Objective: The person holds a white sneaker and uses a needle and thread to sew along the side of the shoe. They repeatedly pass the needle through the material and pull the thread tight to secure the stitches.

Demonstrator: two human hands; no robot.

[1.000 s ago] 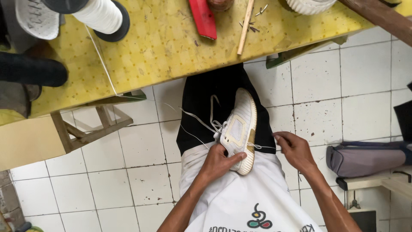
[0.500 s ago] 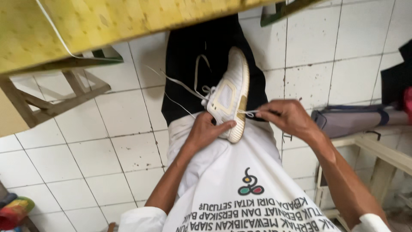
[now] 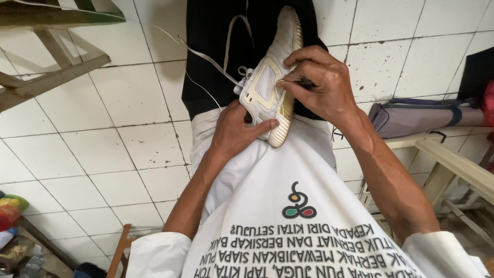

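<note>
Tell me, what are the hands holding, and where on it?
A white, cream-soled sneaker. The left hand grips its heel end from below; the right hand pinches at its side, near the sole edge.

One head-worn view looks steeply down, close over the lap, probably tilted slightly forward.

Bottom left corner, small colourful packages (image 3: 9,208) and perhaps a clear bottle (image 3: 32,265), blurred.
</note>
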